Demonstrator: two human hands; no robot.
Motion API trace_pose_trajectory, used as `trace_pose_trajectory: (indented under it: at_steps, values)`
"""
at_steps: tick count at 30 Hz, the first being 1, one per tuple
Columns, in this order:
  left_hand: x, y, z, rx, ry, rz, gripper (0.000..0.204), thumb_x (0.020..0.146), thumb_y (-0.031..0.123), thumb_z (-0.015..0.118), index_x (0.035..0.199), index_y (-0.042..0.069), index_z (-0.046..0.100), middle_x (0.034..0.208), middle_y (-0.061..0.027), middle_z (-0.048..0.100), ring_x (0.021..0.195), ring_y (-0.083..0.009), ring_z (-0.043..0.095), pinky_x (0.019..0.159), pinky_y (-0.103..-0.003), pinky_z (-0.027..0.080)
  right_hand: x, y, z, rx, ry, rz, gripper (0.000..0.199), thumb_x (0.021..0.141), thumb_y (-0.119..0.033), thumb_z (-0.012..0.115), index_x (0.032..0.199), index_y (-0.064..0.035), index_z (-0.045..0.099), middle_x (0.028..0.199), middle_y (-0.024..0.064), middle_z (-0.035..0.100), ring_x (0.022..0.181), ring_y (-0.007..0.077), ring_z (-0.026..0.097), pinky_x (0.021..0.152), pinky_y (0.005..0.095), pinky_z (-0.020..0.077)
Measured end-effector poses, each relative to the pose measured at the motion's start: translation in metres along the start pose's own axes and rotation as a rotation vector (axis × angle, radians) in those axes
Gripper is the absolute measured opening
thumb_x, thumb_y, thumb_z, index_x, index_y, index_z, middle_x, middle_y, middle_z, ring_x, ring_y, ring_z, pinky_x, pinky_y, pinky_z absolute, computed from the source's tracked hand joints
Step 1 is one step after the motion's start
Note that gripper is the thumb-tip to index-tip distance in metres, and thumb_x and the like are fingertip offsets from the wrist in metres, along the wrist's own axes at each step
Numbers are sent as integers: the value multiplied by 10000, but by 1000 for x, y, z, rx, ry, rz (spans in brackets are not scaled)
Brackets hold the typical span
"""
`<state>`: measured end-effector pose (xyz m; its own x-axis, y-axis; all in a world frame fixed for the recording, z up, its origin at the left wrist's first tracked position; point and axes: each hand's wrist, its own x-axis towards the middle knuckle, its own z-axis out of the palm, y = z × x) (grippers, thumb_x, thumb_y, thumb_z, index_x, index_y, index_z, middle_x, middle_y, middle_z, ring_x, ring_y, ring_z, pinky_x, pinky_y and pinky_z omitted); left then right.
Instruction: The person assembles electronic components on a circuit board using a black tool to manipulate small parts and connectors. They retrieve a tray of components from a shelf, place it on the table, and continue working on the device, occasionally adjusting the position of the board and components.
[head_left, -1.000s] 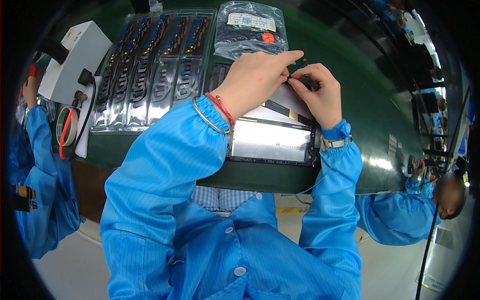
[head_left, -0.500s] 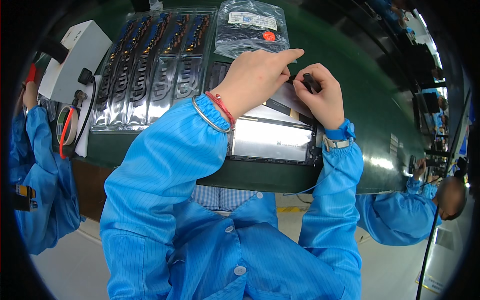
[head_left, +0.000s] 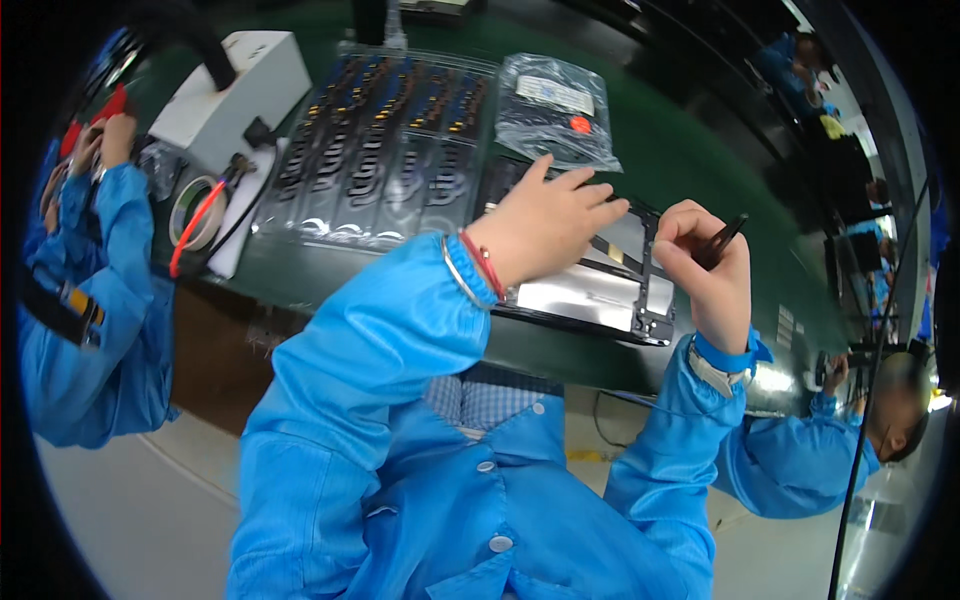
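A flat black device frame (head_left: 657, 325) with a silver metal plate (head_left: 585, 298) lies on the bench in front of me. My left hand (head_left: 548, 222) is spread palm down over its left and far part, fingers apart, hiding what is beneath. Off the frame's right edge is my right hand (head_left: 708, 268), its fingers closed around a slim black tool (head_left: 729, 238). The tool's upper end sticks out beyond the fingers; I cannot make out its exact kind. Between the hands, a small gold-coloured patch (head_left: 612, 252) shows on the device.
Left of the device lies a clear plastic tray (head_left: 345, 232) with several rows of parts. A clear bag with dark contents (head_left: 550, 125) rests behind it. Farther left are a white box (head_left: 235, 95) and a tape roll (head_left: 190, 215). Co-workers in blue sit on both sides.
The view has shifted. My left hand has gone from a pointing pose near the right hand to spread over the device. My right hand has moved right and nearer, still holding the black tool.
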<state>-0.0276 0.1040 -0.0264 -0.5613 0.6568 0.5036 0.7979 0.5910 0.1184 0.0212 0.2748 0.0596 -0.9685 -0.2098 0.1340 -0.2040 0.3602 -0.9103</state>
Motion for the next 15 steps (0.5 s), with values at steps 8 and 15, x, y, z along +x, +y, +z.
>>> trace_pose_trajectory:
  at_steps: [8,15]
  values:
    - [-110,63,-105,-330,-103,-269,484,758,192,594,1208,83,452,1182,-93,486,1098,-261,460,904,-454,356,72,-17,93,-253,-444,-138,204,664,-160,615,724,35,605,641,102,600,612,159,582,583,294,456]
    - [-180,83,-105,-479,-254,-359,455,757,187,603,1186,86,487,1142,-75,529,1024,-235,512,881,-392,373,111,17,141,-825,-522,-85,211,623,-215,679,718,-30,638,706,123,623,696,236,619,636,334,471]
